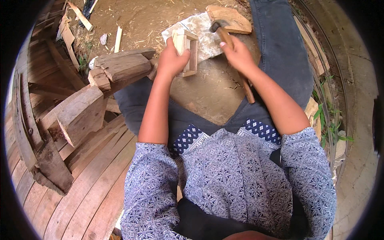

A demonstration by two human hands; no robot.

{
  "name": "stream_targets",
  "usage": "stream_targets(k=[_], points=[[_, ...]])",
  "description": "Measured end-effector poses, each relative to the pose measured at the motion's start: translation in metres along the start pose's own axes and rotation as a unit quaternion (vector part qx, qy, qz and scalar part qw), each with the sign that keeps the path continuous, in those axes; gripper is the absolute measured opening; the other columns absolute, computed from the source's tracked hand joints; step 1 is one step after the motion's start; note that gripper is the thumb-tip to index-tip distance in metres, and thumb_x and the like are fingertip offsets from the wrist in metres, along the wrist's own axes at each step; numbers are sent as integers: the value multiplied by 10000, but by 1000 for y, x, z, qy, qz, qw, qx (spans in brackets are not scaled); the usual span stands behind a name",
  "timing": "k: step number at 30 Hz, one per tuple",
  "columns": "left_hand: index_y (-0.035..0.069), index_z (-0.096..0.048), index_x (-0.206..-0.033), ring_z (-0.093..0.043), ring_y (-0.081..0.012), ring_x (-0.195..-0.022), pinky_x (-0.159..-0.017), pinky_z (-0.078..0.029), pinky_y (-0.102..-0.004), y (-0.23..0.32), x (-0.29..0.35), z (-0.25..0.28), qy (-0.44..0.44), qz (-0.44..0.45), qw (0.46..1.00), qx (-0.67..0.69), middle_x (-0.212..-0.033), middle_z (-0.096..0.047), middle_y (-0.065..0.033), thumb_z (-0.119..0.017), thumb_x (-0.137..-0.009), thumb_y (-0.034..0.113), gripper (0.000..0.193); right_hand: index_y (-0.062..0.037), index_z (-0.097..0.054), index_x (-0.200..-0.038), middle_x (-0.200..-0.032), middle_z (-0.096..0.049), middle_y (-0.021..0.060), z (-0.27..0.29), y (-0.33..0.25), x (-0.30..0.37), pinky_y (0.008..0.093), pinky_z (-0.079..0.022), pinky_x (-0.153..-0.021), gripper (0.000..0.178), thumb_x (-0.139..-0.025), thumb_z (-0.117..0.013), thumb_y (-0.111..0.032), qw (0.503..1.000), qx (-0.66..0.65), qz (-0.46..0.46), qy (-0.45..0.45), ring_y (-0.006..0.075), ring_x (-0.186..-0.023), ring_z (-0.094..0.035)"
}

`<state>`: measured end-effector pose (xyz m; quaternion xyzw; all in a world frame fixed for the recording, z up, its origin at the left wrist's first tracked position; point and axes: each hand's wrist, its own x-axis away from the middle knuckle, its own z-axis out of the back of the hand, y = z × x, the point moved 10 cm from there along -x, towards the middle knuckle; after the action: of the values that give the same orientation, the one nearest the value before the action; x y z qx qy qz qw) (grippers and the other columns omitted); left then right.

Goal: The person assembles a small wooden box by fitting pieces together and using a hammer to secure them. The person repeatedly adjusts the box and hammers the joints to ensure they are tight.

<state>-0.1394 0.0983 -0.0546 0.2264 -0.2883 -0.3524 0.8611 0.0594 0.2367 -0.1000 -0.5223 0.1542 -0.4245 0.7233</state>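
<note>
My left hand (173,59) is closed around the near-left side of a small pale wooden box frame (193,56), its thumb over the edge. The frame is tilted, with an open side facing right. In my right hand (239,56) is a hammer (247,90), gripped partway up its wooden handle. Its dark metal head (218,25) points away from me, up and to the right of the frame, and apart from it. The handle's lower end sticks out below my hand. Beneath both lies a crumpled whitish sheet (208,50) on the dirt.
A thick wood slab (230,19) lies at the far edge of the sheet. Rough timber blocks (82,110) stand at my left beside stacked planks (96,188). Wood strips (118,39) and shavings are scattered on the dirt. My trouser legs flank the work spot.
</note>
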Motion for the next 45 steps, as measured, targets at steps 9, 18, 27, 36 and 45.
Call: stream_targets(k=[9, 18, 27, 36, 45], points=[[-52, -413, -1291, -687, -483, -879, -777, -551, -533, 24, 18, -7, 60, 15, 993, -104, -932, -691, -319, -673, -842, 323, 641, -36, -588, -1284, -1051, -691, 251, -3, -82, 25, 451, -523, -854, 385, -963, -592, -248, 996, -63, 56, 29, 421, -985, -673], [-46, -428, -1238, -690, -480, -843, -751, -551, -544, 28, 16, -11, 71, 2, 992, -107, -904, -693, -310, -665, -840, 329, 596, -23, -545, -1306, -1023, -680, 273, -16, -73, 35, 463, -518, -836, 376, -971, -577, -190, 995, -47, 53, 71, 439, -970, -667], [-40, -432, -1247, -682, -487, -874, -781, -541, -549, 14, 18, -8, 74, 12, 993, -96, -925, -691, -317, -656, -842, 341, 599, -5, -558, -1273, -991, -699, 169, 15, -120, 48, 349, -514, -785, 330, -1000, -593, -186, 976, -134, 121, 123, 236, -866, -676], [-46, -432, -1269, -679, -492, -890, -789, -541, -542, 1, 12, -3, 98, 14, 993, -66, -948, -688, -325, -667, -842, 340, 622, -27, -520, -1329, -1076, -675, 286, -30, -36, 39, 492, -518, -866, 390, -963, -558, -154, 999, -25, 14, 29, 470, -1014, -650], [-51, -439, -1254, -676, -495, -910, -812, -538, -538, 16, 14, -5, 89, 26, 994, -61, -961, -687, -328, -664, -841, 343, 613, -3, -529, -1290, -1014, -672, 222, -27, -84, 18, 405, -514, -829, 374, -1000, -565, -237, 994, -40, 95, 49, 322, -927, -664]])
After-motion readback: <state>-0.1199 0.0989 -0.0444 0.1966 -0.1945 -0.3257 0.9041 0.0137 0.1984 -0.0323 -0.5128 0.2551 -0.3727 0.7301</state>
